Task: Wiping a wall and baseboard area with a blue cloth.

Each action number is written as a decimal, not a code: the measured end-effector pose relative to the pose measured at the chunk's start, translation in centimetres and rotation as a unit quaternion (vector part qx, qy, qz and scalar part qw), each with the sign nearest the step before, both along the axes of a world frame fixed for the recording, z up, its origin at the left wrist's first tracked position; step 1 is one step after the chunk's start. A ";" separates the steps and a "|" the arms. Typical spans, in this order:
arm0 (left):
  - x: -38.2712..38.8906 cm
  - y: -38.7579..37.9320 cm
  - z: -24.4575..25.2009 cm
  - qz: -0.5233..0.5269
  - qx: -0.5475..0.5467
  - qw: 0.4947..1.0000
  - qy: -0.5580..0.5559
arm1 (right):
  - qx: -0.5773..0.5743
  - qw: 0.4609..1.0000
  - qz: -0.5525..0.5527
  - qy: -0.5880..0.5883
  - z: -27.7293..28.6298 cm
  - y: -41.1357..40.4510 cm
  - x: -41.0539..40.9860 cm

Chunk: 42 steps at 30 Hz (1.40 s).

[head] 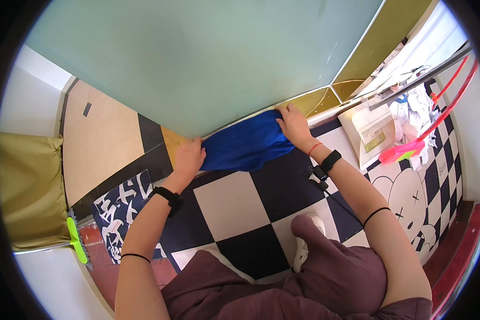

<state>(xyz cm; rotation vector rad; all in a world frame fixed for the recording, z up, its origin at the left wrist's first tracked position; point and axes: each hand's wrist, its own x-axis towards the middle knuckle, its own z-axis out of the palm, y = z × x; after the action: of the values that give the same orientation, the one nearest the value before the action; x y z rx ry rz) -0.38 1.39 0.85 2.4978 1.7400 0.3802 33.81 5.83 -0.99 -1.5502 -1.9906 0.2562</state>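
Observation:
A blue cloth [246, 144] is stretched between my hands along the bottom edge of a large pale-green frosted panel [192, 60]. My left hand [189, 159] grips its left end. At the other end, my right hand [295, 127] has its fingers at the cloth's upper corner, close to the panel's lower edge. The cloth hangs in folds above the checkered floor [236, 202], and it hides part of the panel's lower edge.
At right, a dustpan [368, 132] lies by crumpled papers [414, 112] and a pink broom [402, 152]. A steel bar [422, 76] crosses there. A mat with white writing [118, 212], a green mop head [76, 240] and an olive curtain [30, 188] are at left.

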 end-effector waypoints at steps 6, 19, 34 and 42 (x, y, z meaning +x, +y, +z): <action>2.1 -0.7 1.6 0.047 -0.048 0.998 -0.020 | -0.012 0.999 0.032 -0.020 0.6 -0.3 0.4; 10.1 3.2 20.3 -0.093 0.396 0.730 -0.549 | 0.359 0.836 0.040 0.413 21.0 5.8 -2.8; 7.3 7.4 14.1 -0.075 0.364 0.928 0.004 | 0.519 0.844 0.079 -0.115 14.1 9.5 -4.2; 5.9 5.0 0.4 -0.158 0.092 0.983 -0.015 | 0.245 0.897 0.258 -0.263 2.4 4.4 1.3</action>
<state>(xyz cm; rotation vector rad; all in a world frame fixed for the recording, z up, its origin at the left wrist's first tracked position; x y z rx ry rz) 5.53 6.37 1.22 2.8174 1.3192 0.5712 35.08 10.26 1.42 -0.7936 -2.6007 -0.4867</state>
